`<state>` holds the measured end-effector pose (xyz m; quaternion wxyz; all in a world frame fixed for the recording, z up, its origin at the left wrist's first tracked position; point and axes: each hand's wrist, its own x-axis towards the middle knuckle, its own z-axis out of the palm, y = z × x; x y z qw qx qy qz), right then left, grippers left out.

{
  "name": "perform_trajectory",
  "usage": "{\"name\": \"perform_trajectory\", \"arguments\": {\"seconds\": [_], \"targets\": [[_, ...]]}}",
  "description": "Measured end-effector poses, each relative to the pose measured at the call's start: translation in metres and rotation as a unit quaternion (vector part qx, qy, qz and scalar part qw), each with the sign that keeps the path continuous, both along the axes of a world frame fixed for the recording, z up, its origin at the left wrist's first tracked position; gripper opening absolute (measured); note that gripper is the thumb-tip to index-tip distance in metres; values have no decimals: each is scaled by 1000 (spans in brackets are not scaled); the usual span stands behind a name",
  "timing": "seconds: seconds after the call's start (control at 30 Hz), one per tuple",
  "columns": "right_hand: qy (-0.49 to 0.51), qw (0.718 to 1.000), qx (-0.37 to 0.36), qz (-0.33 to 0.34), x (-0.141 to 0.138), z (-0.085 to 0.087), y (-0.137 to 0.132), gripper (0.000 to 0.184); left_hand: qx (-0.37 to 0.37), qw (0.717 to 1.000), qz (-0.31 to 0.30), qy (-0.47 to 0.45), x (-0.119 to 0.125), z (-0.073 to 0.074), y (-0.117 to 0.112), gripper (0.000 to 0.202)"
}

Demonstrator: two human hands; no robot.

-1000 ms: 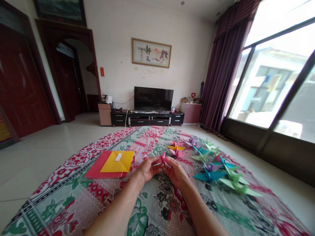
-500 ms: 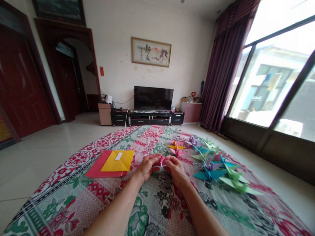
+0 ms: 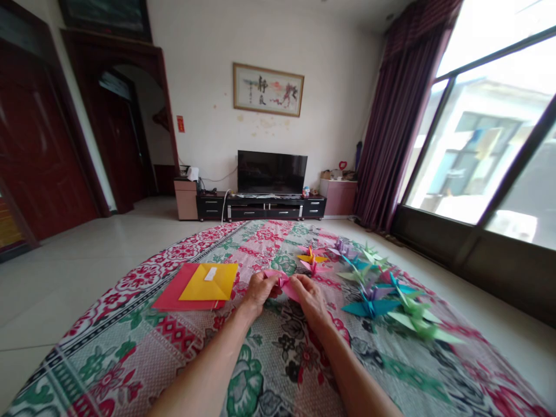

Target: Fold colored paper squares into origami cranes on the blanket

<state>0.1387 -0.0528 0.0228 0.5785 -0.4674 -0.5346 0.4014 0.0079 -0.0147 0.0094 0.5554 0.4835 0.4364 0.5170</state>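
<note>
A small piece of folded pink paper (image 3: 290, 288) is held between my two hands above the tablecloth. My left hand (image 3: 262, 289) pinches its left side with thumb and fingers. On its right side my right hand (image 3: 306, 294) is closed in a pinch too. The fingers cover much of the paper, so its full shape is hidden. Just beyond my right hand rest a pink paper crane (image 3: 313, 266) and a yellow paper crane (image 3: 311, 256).
Several blue, green and purple paper cranes, among them a blue crane (image 3: 371, 306) and a green crane (image 3: 423, 325), lie on the right. Yellow paper (image 3: 221, 289) overlaps red paper (image 3: 168, 296) at left. A floral tablecloth (image 3: 182, 359) covers the round table. A television (image 3: 271, 174) stands beyond.
The pink paper was bunched narrow between my fingertips and now shows wider, with a pink flap spread toward my right hand. My hands have stayed in nearly the same place.
</note>
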Motion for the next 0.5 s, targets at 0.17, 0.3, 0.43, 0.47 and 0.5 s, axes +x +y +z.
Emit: {"name": "perform_trajectory", "arguments": {"seconds": [0.17,0.3,0.43,0.47,0.5], "targets": [[11,1000,-4,0,-1,-7,6,31,12,999,12,37,2,3,-2,24],[20,999,-16,19,-1,-8,5,32,19,997,22,74,2,6,-4,19],[19,999,-32,28,-1,-5,3,32,8,996,33,82,2,8,-5,18],[20,999,-34,28,0,-4,2,31,6,997,31,77,2,8,-6,18],[20,999,-36,27,0,-4,2,31,5,997,28,71,1,9,-6,19]]}}
